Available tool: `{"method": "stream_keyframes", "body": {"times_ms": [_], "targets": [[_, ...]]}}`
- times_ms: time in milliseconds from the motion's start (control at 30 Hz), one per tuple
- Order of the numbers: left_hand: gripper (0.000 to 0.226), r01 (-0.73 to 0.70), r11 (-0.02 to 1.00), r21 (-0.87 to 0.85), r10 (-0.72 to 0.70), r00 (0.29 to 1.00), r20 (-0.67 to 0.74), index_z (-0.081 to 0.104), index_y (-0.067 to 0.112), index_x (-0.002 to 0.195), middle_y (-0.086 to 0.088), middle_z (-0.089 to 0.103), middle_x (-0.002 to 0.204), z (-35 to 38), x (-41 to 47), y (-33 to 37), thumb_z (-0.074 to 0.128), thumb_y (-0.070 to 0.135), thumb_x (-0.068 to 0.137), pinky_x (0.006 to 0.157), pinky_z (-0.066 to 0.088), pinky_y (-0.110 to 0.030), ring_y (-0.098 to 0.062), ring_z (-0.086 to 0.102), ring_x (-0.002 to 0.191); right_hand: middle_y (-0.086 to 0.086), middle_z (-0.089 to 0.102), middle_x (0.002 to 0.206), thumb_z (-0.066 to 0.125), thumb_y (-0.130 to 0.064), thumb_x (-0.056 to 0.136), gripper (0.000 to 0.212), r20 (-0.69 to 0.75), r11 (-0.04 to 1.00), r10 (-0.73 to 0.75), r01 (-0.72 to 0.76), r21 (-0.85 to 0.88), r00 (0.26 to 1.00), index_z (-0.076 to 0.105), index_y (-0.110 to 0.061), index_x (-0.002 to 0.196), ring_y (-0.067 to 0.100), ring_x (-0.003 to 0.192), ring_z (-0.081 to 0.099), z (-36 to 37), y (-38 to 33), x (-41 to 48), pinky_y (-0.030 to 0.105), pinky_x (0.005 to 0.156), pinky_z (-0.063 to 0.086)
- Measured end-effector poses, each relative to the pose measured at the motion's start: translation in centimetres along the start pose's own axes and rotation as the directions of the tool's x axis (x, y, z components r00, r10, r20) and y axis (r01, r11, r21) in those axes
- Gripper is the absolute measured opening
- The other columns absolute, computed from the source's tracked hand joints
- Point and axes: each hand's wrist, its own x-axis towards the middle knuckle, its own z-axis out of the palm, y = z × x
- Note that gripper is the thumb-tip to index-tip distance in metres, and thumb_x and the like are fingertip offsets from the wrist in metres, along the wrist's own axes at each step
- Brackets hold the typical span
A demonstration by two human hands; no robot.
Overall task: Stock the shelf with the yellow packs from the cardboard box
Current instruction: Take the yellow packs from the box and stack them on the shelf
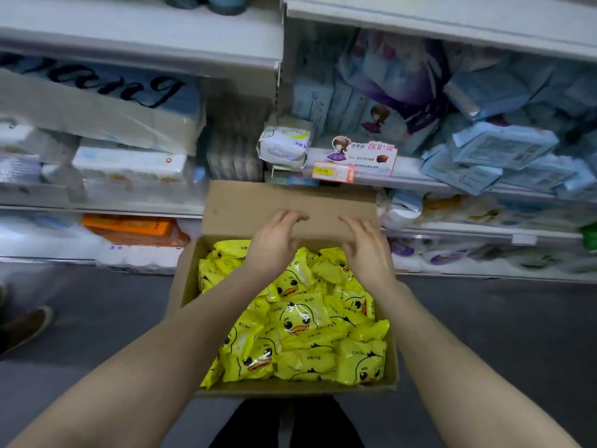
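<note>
An open cardboard box [184, 279] stands on the floor in front of me, filled with several yellow packs [300, 321] printed with a duck face. Its far flap [290, 205] stands up toward the shelves. My left hand [274, 244] and my right hand [365, 247] hover side by side over the far end of the box, fingers loosely bent near the flap, holding nothing. The shelf [407, 173] rises just behind the box.
White shelving holds tissue packs [129, 163] at left and blue packets [504, 150] at right, with a price tag [332, 173] on the edge. An orange pack [132, 227] lies on a lower shelf. Someone's shoe [29, 324] is on the grey floor at left.
</note>
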Motion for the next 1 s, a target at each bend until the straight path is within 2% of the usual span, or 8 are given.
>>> {"method": "stream_keyframes", "body": {"times_ms": [233, 400, 500, 600, 700, 767, 867, 1000], "targets": [[0.057, 0.087, 0.993, 0.078, -0.1, 0.977, 0.189, 0.052, 0.019, 0.136, -0.003, 0.054, 0.134, 6.4, -0.5, -1.5, 0.073, 0.014, 0.082, 0.099, 0.042, -0.035, -0.026, 0.052, 0.121, 0.011, 0.054, 0.134, 0.071, -0.007, 0.081, 0.067, 0.176, 0.983, 0.18, -0.174, -0.049, 0.968, 0.045, -0.019, 0.141, 0.034, 0.119, 0.053, 2.4, 6.2, -0.8, 0.041, 0.101, 0.042], [0.066, 0.133, 0.975, 0.18, -0.188, 0.923, 0.335, 0.042, 0.023, 0.144, -0.005, 0.047, 0.141, 10.8, -0.1, -2.6, 0.071, 0.023, 0.084, 0.102, 0.038, -0.034, -0.026, 0.044, 0.13, 0.012, 0.055, 0.131, 0.074, -0.013, 0.077, 0.066, 0.304, 0.982, 0.17, -0.134, -0.135, 0.937, 0.049, -0.021, 0.137, 0.037, 0.122, 0.049, 5.1, 9.1, -0.3, 0.046, 0.104, 0.04], [0.071, 0.153, 0.972, 0.176, -0.209, 0.907, 0.366, 0.041, 0.021, 0.145, -0.006, 0.044, 0.144, 12.8, 0.3, -3.0, 0.074, 0.023, 0.082, 0.108, 0.031, -0.031, -0.025, 0.04, 0.133, 0.009, 0.055, 0.134, 0.071, -0.017, 0.078, 0.065, 0.347, 0.981, 0.145, -0.088, -0.175, 0.927, 0.047, -0.025, 0.137, 0.036, 0.128, 0.043, 6.7, 10.4, 0.1, 0.047, 0.112, 0.028], [0.081, 0.131, 0.945, 0.3, -0.25, 0.881, 0.402, 0.033, 0.023, 0.149, -0.007, 0.037, 0.151, 14.6, 0.6, -4.0, 0.074, 0.034, 0.08, 0.116, 0.023, -0.037, -0.028, 0.028, 0.141, 0.008, 0.051, 0.14, 0.067, -0.016, 0.085, 0.069, 0.424, 0.972, 0.159, -0.067, -0.224, 0.892, 0.035, -0.025, 0.146, 0.032, 0.133, 0.039, 7.9, 11.4, 0.3, 0.041, 0.111, 0.018], [0.097, 0.175, 0.89, 0.42, -0.357, 0.84, 0.408, 0.016, 0.024, 0.154, -0.009, 0.016, 0.16, 15.9, 0.6, -4.7, 0.075, 0.041, 0.078, 0.119, 0.017, -0.046, -0.032, 0.015, 0.147, 0.01, 0.05, 0.138, 0.069, -0.014, 0.083, 0.079, 0.439, 0.976, 0.161, -0.077, -0.204, 0.884, 0.028, -0.021, 0.149, 0.032, 0.126, 0.048, 8.9, 11.8, 0.4, 0.04, 0.104, 0.033], [0.106, 0.249, 0.867, 0.431, -0.426, 0.819, 0.384, 0.009, 0.021, 0.154, -0.015, 0.006, 0.161, 16.1, 0.6, -5.2, 0.079, 0.036, 0.076, 0.118, 0.021, -0.045, -0.037, 0.017, 0.146, 0.011, 0.05, 0.136, 0.073, -0.017, 0.08, 0.082, 0.456, 0.975, 0.164, -0.072, -0.213, 0.875, 0.028, -0.021, 0.149, 0.031, 0.124, 0.049, 9.6, 11.9, 0.5, 0.038, 0.1, 0.038], [0.115, 0.256, 0.854, 0.453, -0.458, 0.781, 0.423, 0.004, 0.015, 0.154, -0.021, 0.018, 0.155, 16.0, 0.5, -5.9, 0.084, 0.031, 0.072, 0.115, 0.026, -0.041, -0.038, 0.027, 0.141, 0.007, 0.049, 0.138, 0.077, -0.029, 0.076, 0.09, 0.485, 0.958, 0.174, -0.034, -0.285, 0.857, 0.025, -0.025, 0.15, 0.03, 0.127, 0.043, 10.0, 12.0, 0.9, 0.039, 0.102, 0.035], [0.126, 0.116, 0.838, 0.534, -0.437, 0.727, 0.529, -0.004, 0.011, 0.153, -0.019, 0.037, 0.143, 15.9, 0.7, -6.0, 0.086, 0.031, 0.068, 0.115, 0.026, -0.039, -0.034, 0.036, 0.134, 0.007, 0.048, 0.129, 0.079, -0.035, 0.073, 0.086, 0.517, 0.966, 0.137, 0.002, -0.259, 0.845, 0.035, -0.028, 0.147, 0.03, 0.122, 0.044, 9.7, 11.8, 1.2, 0.039, 0.097, 0.035]]}}
